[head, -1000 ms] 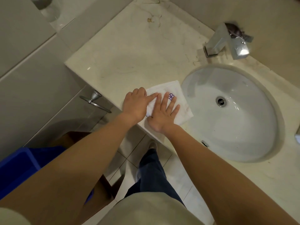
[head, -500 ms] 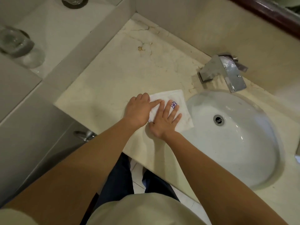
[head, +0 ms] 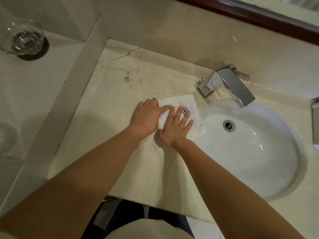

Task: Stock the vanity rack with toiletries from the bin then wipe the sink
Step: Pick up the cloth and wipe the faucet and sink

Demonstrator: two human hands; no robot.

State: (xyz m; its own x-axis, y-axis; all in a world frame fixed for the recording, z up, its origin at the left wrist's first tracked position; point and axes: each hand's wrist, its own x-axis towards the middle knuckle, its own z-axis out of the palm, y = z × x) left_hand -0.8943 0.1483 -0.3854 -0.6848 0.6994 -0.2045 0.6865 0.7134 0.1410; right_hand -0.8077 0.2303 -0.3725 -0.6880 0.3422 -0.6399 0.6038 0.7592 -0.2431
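Observation:
A folded white towel point(head: 189, 103) with a small purple emblem lies on the beige marble counter point(head: 120, 104), its right edge hanging over the rim of the white oval sink point(head: 259, 152). My left hand point(head: 146, 117) rests on the towel's left part, fingers curled and the index finger stretched across the cloth. Beside it, my right hand point(head: 176, 127) lies flat on the towel with its fingers spread. Neither the bin nor the toiletries are in view.
A chrome faucet point(head: 227, 83) stands at the back of the sink. On a white ledge at far left sits a clear glass point(head: 22, 38) on a dark coaster. A dark wooden mirror frame point(head: 259, 16) runs along the top right. A metal object point(head: 315, 121) pokes in from the right edge.
The view has tilted up and moved in, so the blue bin and floor have left the frame. Both hands stay pressed on the towel beside the sink, at most slightly shifted.

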